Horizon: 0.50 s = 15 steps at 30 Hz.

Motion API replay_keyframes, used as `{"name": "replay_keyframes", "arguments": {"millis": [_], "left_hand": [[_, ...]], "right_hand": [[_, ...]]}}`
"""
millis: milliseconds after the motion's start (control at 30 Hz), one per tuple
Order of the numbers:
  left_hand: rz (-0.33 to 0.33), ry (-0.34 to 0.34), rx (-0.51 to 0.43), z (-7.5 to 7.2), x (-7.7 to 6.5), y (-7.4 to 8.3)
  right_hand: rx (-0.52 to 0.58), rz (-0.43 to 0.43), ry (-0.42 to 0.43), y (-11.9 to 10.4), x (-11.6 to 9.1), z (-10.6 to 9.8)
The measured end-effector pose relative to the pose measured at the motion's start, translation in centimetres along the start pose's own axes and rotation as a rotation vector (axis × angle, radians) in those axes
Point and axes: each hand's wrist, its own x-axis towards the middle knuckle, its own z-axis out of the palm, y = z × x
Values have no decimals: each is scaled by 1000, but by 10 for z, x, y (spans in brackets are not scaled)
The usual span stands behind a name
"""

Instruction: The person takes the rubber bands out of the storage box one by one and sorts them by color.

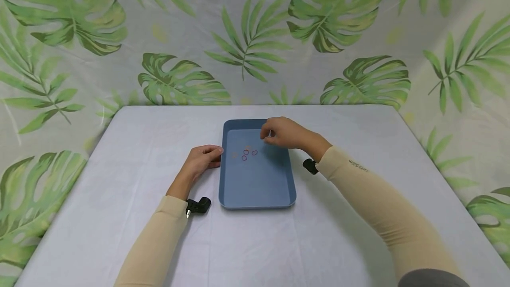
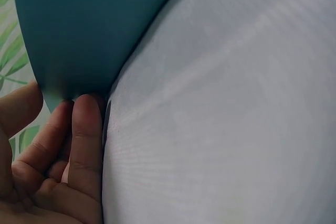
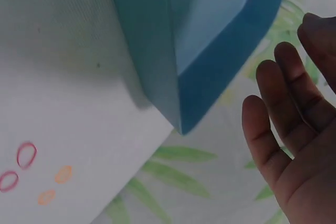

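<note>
A blue rectangular tray lies on a white-covered table. Several thin pink and orange loops, like small rubber bands, are inside it, among them a pink loop. At its left side, my left hand holds the wall, thumb at the rim and fingertips against the outside, as the left wrist view shows. My right hand hovers over the far right part, thumb and forefinger bent toward each other. Nothing shows between them; the right wrist view cuts off the thumb. Three relaxed fingers appear there.
In the right wrist view more loops lie on the white tabletop beside the tray, including a pink loop and an orange loop. A leaf-patterned cloth hangs behind the table's far edge. Each wrist bears a small black camera.
</note>
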Motion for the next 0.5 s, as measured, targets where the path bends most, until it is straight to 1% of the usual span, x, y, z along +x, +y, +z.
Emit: {"name": "replay_keyframes", "arguments": {"millis": [300,500], "left_hand": [[0,-7,-11,1,0,0],[-3,-6,-15,0,0,1]], "right_hand": [[9,-5,26,12,12,32],[7,40,38,15,16,46]]}}
